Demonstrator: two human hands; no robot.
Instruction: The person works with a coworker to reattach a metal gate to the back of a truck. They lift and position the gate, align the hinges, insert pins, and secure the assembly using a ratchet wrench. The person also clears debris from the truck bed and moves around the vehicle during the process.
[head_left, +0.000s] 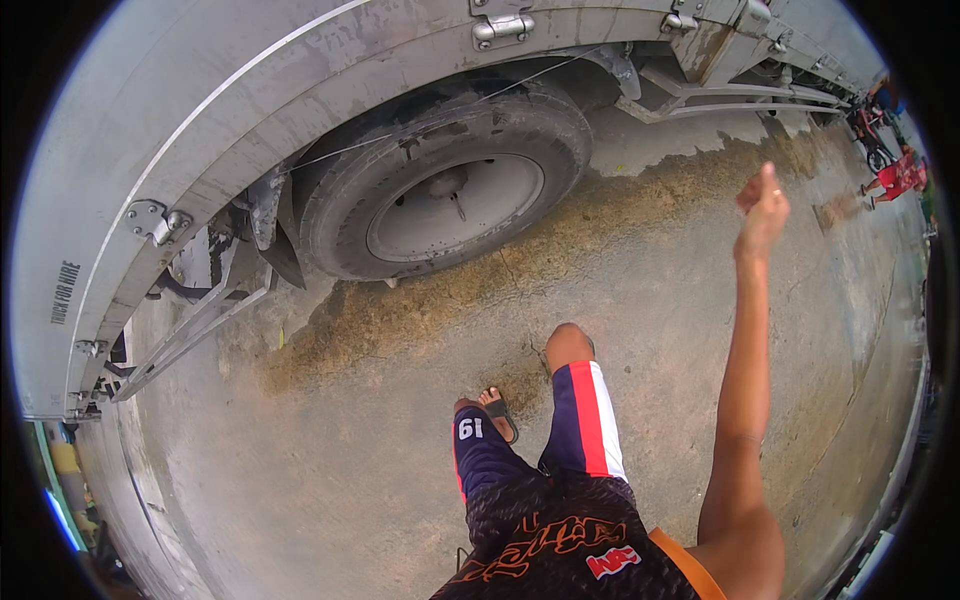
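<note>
My right hand (763, 215) is raised at the right, over the wet concrete, with the arm stretched forward. Its fingers are loosely bent and partly apart, with a ring on one of them. Nothing shows in its grip, and it touches nothing. My left hand is out of the picture. Ahead of me stands a large grey truck (250, 130). Its dusty wheel (455, 210) rests on the ground to the left of my right hand, well apart from it.
Metal side-guard rails (195, 335) hang below the truck body on either side of the wheel. A brown wet patch (400, 330) spreads over the concrete by the tyre. At the far right are a person in red (900, 178) and a motorcycle (872, 140). My sandalled foot (498, 412) is below.
</note>
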